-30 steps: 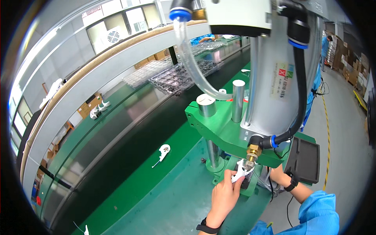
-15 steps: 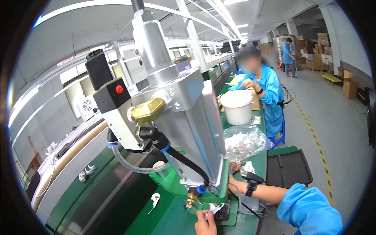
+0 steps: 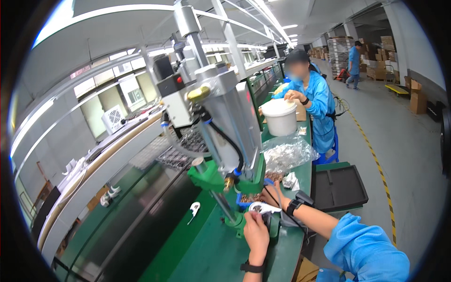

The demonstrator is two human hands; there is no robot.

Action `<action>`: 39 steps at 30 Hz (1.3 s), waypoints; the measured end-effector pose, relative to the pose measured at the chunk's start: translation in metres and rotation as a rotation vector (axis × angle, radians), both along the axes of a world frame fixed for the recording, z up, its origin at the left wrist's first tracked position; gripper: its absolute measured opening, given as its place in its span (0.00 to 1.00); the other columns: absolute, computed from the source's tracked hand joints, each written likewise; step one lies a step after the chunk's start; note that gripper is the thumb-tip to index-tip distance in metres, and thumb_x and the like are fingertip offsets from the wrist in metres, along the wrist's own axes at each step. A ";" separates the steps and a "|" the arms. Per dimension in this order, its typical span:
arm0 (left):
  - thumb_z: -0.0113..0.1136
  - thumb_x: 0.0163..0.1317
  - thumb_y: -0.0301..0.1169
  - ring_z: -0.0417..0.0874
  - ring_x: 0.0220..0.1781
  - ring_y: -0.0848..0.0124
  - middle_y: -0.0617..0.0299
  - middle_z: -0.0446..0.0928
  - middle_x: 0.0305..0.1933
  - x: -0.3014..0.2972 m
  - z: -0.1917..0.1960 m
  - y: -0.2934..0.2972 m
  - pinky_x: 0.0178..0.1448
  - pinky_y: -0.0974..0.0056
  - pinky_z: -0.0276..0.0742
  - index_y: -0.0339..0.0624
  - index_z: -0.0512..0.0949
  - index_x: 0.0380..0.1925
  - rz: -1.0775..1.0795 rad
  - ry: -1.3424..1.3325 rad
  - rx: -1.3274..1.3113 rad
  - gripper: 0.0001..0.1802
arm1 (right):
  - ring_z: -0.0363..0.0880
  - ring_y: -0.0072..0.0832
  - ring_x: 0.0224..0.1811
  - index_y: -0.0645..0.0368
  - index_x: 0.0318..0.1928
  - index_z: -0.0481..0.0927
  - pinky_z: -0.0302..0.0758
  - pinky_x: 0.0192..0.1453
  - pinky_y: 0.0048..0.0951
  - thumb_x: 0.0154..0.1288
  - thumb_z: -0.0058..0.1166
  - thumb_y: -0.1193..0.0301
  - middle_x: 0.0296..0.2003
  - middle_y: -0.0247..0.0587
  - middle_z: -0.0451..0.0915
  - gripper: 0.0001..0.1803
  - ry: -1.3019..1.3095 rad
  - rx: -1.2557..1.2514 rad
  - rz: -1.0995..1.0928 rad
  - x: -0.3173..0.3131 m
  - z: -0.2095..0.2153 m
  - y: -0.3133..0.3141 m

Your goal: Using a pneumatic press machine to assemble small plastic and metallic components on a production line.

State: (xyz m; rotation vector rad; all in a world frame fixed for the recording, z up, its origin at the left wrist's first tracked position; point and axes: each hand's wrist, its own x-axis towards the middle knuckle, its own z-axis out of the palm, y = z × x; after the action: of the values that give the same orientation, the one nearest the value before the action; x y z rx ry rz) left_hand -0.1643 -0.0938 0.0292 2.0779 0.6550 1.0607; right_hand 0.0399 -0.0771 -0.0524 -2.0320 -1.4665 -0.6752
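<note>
A green-based press with a grey metal cylinder body (image 3: 230, 124) stands on the green bench in front of me. At its base my left hand (image 3: 256, 233) pinches a white plastic part (image 3: 263, 207) with a round end and a handle-like arm. My right hand (image 3: 274, 195) reaches past the press's right side, beside a blue bin (image 3: 241, 204) of small copper-coloured pieces. Its fingertips are partly hidden, so their grip is unclear. A similar white part (image 3: 195, 207) lies on the bench left of the press.
Behind the press are a clear plastic bag (image 3: 289, 152) of white pieces and a white bucket (image 3: 279, 120). A co-worker (image 3: 317, 105) in blue sits at the bench's right. A black tray (image 3: 339, 188) stands beside the bench, and another person (image 3: 354, 66) is farther back.
My view has shifted, so the press looks smaller and its base shows. My left hand appears higher, its white part in plainer view. My right hand now shows by the blue bin.
</note>
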 end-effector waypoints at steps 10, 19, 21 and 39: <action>0.56 0.56 0.35 0.72 0.18 0.72 0.60 0.71 0.18 -0.005 0.000 0.009 0.25 0.66 0.67 0.37 0.71 0.31 -0.062 -0.089 -0.078 0.12 | 0.74 0.31 0.30 0.50 0.34 0.75 0.51 0.40 0.38 0.47 0.56 0.63 0.25 0.29 0.78 0.12 0.224 0.003 0.032 -0.002 0.019 -0.007; 0.55 0.57 0.32 0.75 0.18 0.74 0.59 0.73 0.21 0.009 -0.015 0.030 0.21 0.72 0.67 0.37 0.63 0.35 -0.173 -0.126 -0.323 0.14 | 0.73 0.37 0.29 0.47 0.38 0.73 0.53 0.33 0.38 0.48 0.52 0.63 0.25 0.39 0.75 0.14 0.141 0.128 0.136 0.028 0.007 0.016; 0.53 0.58 0.30 0.76 0.18 0.73 0.57 0.73 0.26 0.009 -0.013 0.035 0.21 0.72 0.69 0.36 0.61 0.38 -0.204 -0.220 -0.417 0.14 | 0.72 0.38 0.28 0.48 0.32 0.75 0.53 0.31 0.37 0.48 0.52 0.64 0.23 0.40 0.74 0.08 0.192 0.012 0.105 0.027 0.014 0.014; 0.46 0.57 0.27 0.78 0.32 0.55 0.50 0.77 0.29 -0.103 0.014 0.090 0.36 0.58 0.72 0.41 0.72 0.41 -0.015 0.020 -0.157 0.12 | 0.74 0.30 0.39 0.66 0.38 0.69 0.69 0.46 0.27 0.59 0.48 0.74 0.33 0.44 0.74 0.09 0.504 0.045 0.163 -0.002 0.016 -0.078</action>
State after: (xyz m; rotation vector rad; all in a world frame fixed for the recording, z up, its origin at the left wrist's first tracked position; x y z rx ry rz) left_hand -0.2669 -0.0040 0.0431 1.9568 0.7085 0.9499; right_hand 0.0375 -0.1549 -0.0366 -1.8446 -1.2781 -0.1108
